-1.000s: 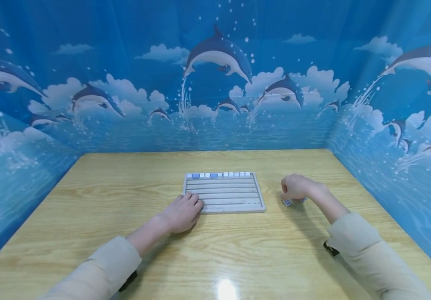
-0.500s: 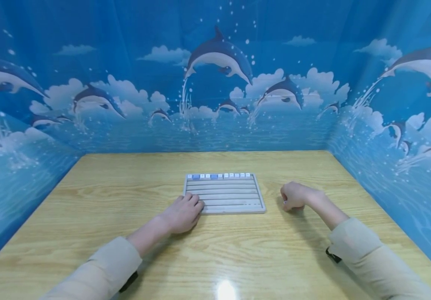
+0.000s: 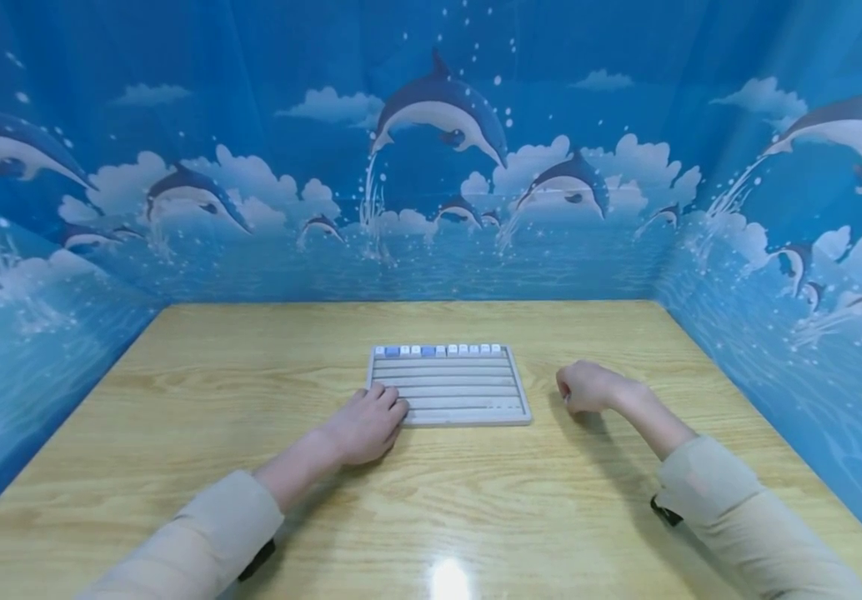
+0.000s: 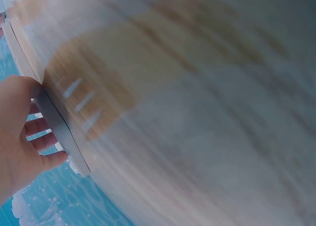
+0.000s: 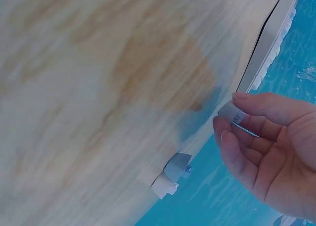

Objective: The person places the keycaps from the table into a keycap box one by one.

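A flat grey tray (image 3: pixel 453 390) with several long ridged slots lies on the table, a row of small white and blue keycaps (image 3: pixel 428 351) along its far edge. My left hand (image 3: pixel 366 423) grips its near left corner; in the left wrist view the thumb presses the side while the fingers reach over the top. To the right of the tray, my right hand (image 3: pixel 588 387) pinches a grey keycap (image 5: pixel 231 112) between thumb and fingers, low over the table. Near it stand a blue-grey keycap (image 5: pixel 177 167) and a white keycap (image 5: pixel 163 185), hidden under the hand in the head view.
The wooden table (image 3: pixel 446 492) carries the tray in its middle. A blue dolphin-print curtain (image 3: pixel 431 167) encloses the back and both sides. Both forearms wear pale sleeves (image 3: pixel 206 525), with a dark wrist strap showing under each.
My right hand has moved down over the keycaps on the table and come up slightly to the left, with one keycap now between its fingers. The left hand and tray have stayed put.
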`<state>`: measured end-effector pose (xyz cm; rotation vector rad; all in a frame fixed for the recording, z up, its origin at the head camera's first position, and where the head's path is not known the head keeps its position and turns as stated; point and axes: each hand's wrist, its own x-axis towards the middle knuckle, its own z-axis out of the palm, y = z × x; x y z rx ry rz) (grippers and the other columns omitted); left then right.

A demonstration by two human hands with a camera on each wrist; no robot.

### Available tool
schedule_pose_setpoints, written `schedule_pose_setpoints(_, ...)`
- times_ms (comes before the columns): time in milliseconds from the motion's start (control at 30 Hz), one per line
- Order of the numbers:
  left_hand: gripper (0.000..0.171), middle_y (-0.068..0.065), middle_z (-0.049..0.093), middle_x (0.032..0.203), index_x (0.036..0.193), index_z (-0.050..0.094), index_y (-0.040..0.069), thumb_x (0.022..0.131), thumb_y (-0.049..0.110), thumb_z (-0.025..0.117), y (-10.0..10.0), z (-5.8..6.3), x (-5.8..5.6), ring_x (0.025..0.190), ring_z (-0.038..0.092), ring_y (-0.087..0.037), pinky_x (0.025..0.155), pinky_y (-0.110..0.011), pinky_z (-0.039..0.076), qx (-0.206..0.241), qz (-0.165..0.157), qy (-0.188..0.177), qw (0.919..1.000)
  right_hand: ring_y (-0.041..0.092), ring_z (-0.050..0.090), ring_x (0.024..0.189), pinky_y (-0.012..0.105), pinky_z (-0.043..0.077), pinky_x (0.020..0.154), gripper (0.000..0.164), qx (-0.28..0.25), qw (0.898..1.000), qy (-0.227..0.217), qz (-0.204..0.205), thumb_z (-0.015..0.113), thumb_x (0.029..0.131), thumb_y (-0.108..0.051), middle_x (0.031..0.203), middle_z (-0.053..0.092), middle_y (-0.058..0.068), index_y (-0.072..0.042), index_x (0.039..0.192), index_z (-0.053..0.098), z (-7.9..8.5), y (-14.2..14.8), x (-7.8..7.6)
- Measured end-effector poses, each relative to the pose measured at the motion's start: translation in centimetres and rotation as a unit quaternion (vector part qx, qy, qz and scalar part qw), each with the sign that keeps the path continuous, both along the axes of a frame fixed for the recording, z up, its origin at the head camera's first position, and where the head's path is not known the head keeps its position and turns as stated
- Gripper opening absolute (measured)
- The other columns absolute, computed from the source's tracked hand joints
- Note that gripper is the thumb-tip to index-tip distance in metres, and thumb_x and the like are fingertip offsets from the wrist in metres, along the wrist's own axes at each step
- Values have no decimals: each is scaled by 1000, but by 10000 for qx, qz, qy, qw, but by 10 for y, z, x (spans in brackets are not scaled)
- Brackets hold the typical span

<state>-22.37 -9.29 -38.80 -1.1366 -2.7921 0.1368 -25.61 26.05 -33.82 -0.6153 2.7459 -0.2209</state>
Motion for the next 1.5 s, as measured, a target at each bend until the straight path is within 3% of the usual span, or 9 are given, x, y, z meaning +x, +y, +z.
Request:
schedule_pose_setpoints(400,26,-10,52,105,115,55,6,94,21,49,0,3,-3,99,47,-25,84,-41,44,7,-5,36,10000,15,40,59,30,35,57,13,-552,9972,487,118,51,77,6,72,52,6,3,85,61,4,-4,-5)
schedule_pose_setpoints(467,27,-9,51,106,115,55,6,94,21,48,-1,3,-3,99,47,-25,85,-41,44,-34,-4,42,10000,15,44,62,30,40,58,15,-586,9966,552,147,52,79,5,78,57,8,5,89,64,5,-4,-5)
schedule_pose_setpoints(733,24,-10,51,104,112,55,5,94,20,48,-2,1,-1,97,48,-26,82,-42,45,92,-163,57,9998,19,47,72,31,39,62,22,-954,9930,690,-19,53,80,8,89,59,12,9,100,60,5,-9,-4)
schedule_pose_setpoints(1100,25,-9,51,105,114,55,6,94,20,48,0,0,0,99,48,-26,84,-42,45,68,-115,-12,9999,27,59,83,36,50,69,19,-1507,9797,1315,-102,59,79,8,92,57,14,7,98,60,1,-13,-4)
schedule_pose_setpoints(1333,26,-9,51,106,114,55,6,94,20,48,0,-1,-1,99,48,-26,84,-42,45,53,-104,-17,9999,21,56,79,34,48,67,20,-1892,9739,1249,-148,66,79,4,88,58,9,4,98,62,2,-16,-5)
schedule_pose_setpoints(1500,26,-9,51,105,115,55,6,94,20,48,0,-1,-1,98,48,-26,84,-42,45,47,-105,9,9999,19,55,77,32,47,66,16,-2127,9704,1059,-437,66,80,1,84,60,7,2,96,62,4,-17,-7)
